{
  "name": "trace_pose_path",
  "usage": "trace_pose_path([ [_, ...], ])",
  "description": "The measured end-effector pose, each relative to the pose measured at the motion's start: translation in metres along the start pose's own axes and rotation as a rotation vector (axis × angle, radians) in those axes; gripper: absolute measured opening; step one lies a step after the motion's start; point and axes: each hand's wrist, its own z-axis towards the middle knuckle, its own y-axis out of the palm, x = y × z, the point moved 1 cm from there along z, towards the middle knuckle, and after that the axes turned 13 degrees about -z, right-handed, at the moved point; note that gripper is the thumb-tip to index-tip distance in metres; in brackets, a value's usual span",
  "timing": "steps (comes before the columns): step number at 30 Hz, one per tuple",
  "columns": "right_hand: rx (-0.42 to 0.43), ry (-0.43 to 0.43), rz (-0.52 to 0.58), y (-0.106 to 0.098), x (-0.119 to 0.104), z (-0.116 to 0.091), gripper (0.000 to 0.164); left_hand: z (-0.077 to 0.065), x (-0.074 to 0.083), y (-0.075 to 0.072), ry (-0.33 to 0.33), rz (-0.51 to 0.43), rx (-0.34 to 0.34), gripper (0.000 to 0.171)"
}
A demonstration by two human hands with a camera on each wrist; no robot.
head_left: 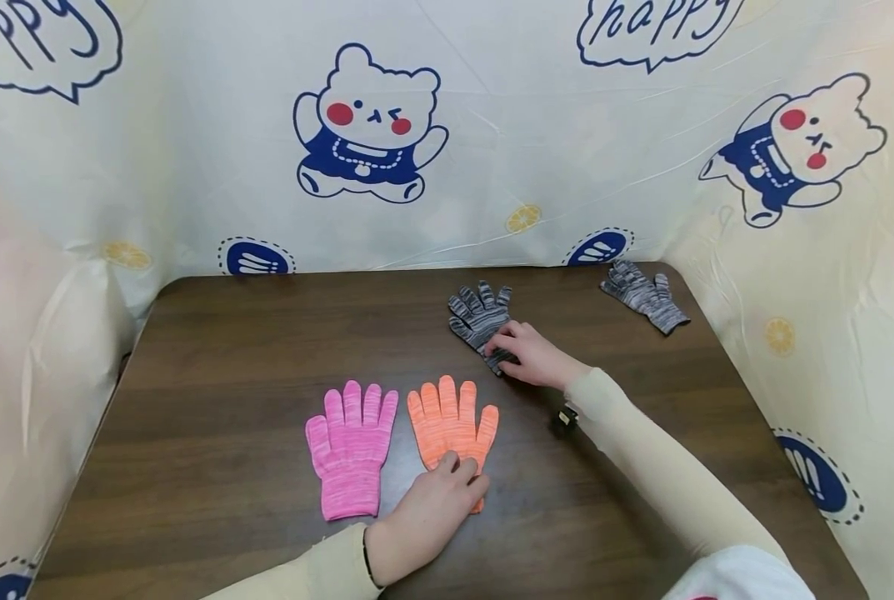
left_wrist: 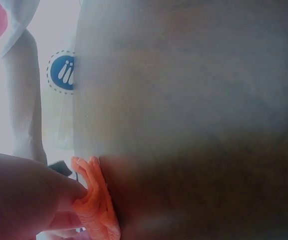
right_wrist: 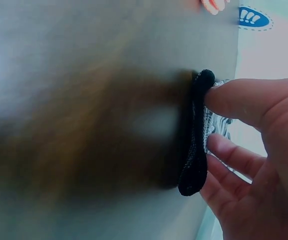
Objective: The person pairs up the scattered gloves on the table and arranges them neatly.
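Note:
An orange knit glove [head_left: 447,417] lies palm-flat near the middle of the table, its fingers pointing away from me. My left hand [head_left: 424,521] pinches it near the cuff, where the left wrist view shows the orange fabric [left_wrist: 96,210] bunched into folds by the thumb. Farther back, my right hand [head_left: 540,357] holds the cuff end of a grey-and-black striped glove [head_left: 479,315] between thumb and fingers. Its dark cuff edge [right_wrist: 198,135] faces the right wrist camera. To the left of the orange glove is a pink glove [head_left: 352,458], laid flat with fingers spread.
Another grey striped glove [head_left: 645,296] lies at the far right corner of the brown wooden table [head_left: 229,358]. A light curtain [head_left: 214,150] printed with bears hangs behind and along both sides. A small dark device [head_left: 566,417] is at my right wrist.

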Motion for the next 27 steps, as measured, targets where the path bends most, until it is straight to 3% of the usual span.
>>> trace_pose_path([
  [11,0.081,0.075,-0.022,0.011,0.003,-0.044,0.028,0.0,0.0,0.0,-0.008,0.009,-0.001,0.013],
  [15,0.09,0.101,-0.07,0.013,0.001,-0.06,0.04,0.0,0.0,0.001,-0.004,0.007,-0.004,0.014],
  [20,0.068,0.111,-0.121,0.01,-0.003,-0.078,0.06,0.0,0.0,0.001,-0.003,-0.004,-0.014,0.015],
  [27,-0.001,0.106,-0.148,0.005,-0.012,-0.092,0.054,0.0,0.0,0.001,-0.004,-0.006,-0.006,0.014],
])
